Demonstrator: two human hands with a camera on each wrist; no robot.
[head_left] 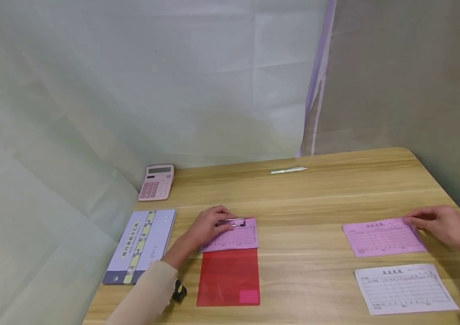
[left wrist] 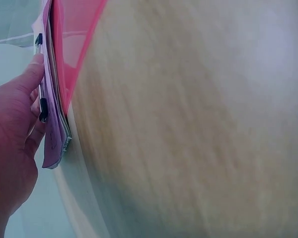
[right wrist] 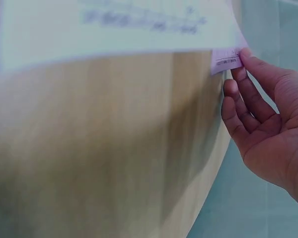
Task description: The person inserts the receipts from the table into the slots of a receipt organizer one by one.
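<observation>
On the left side, my left hand (head_left: 213, 221) grips the metal clip (head_left: 236, 221) at the top of a translucent red clipboard (head_left: 230, 275). A pink printed form (head_left: 234, 239) lies under this clip, its edges layered over several sheets. Close up in the left wrist view, the thumb (left wrist: 32, 74) presses along the clip with its black ends. Over at the right, my right hand (head_left: 439, 223) pinches the upper right corner of another pink form (head_left: 384, 238) between thumb and fingers. A white form (head_left: 405, 289) lies just below that pink one.
A pink calculator (head_left: 157, 183) stands at the back left. Below it lies a purple ledger book (head_left: 140, 246), close to my left forearm. A pen (head_left: 288, 170) rests near the back edge of the wooden table (head_left: 303, 253). Fabric curtains (head_left: 222, 81) hang behind.
</observation>
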